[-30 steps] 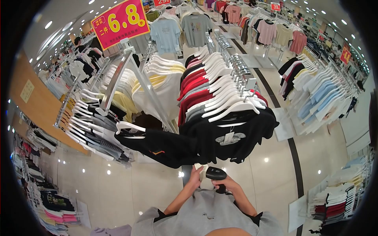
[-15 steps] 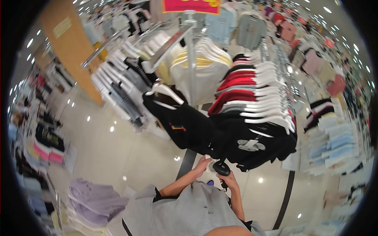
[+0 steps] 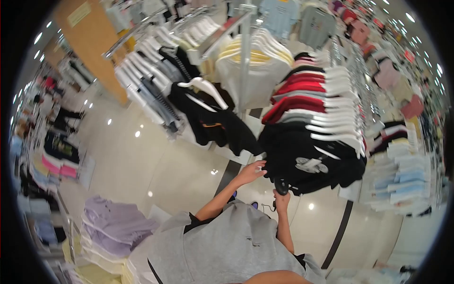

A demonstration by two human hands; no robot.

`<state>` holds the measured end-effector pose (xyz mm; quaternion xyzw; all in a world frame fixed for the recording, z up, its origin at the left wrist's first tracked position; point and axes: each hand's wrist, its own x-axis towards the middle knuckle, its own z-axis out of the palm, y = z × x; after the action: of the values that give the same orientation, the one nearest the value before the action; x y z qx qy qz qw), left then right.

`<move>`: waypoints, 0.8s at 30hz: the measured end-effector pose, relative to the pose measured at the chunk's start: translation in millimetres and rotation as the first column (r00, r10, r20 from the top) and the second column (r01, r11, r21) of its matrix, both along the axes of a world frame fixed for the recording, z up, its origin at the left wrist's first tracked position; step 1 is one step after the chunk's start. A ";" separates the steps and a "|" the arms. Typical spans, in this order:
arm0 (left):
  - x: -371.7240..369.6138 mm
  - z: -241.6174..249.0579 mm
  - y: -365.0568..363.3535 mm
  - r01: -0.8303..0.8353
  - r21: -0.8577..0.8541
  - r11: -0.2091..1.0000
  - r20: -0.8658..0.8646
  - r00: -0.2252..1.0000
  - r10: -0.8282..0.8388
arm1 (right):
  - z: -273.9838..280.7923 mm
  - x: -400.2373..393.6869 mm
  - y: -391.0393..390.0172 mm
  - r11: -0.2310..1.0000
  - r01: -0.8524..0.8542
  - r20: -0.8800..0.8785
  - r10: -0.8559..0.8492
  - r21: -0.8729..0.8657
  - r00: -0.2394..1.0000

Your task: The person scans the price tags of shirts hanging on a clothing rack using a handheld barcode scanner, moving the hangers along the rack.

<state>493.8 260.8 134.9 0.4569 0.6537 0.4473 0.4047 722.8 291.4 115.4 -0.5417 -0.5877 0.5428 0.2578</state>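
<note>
My right hand (image 3: pixel 282 200) is wrapped around the handle of a black handheld barcode scanner (image 3: pixel 282 186), its head up against the lower edge of a black T-shirt (image 3: pixel 288 146) with a bicycle print. Just left of that shirt's hem is my left hand (image 3: pixel 253 172), fingers stretched out and holding nothing visible, with the fingertips right at the fabric. Another black garment (image 3: pixel 210 124) on a white hanger (image 3: pixel 204 90) hangs in front of it, its sleeve reaching toward the bicycle shirt.
A metal rack post (image 3: pixel 245 66) rises between the hanging rows. Red and grey shirts (image 3: pixel 298 102) line the right rail, white and yellow tops (image 3: pixel 253 71) the middle. Lilac garments (image 3: pixel 116 227) hang close at lower left. The tiled floor (image 3: pixel 184 170) shows between racks.
My left hand has let go of a white tag and moved up to the bicycle shirt's edge. The scanner has moved up and right with my right hand, and the view has shifted.
</note>
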 end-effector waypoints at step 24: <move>206.9 25.0 137.3 -0.234 0.345 0.909 -0.108 0.952 0.286 | 22.7 137.3 -4.1 0.860 0.441 -0.355 -0.509 -0.257 0.784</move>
<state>700.7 398.1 159.9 0.4600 0.6550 0.5625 0.2073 860.1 287.3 138.2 -0.5647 -0.3188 0.6069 0.4596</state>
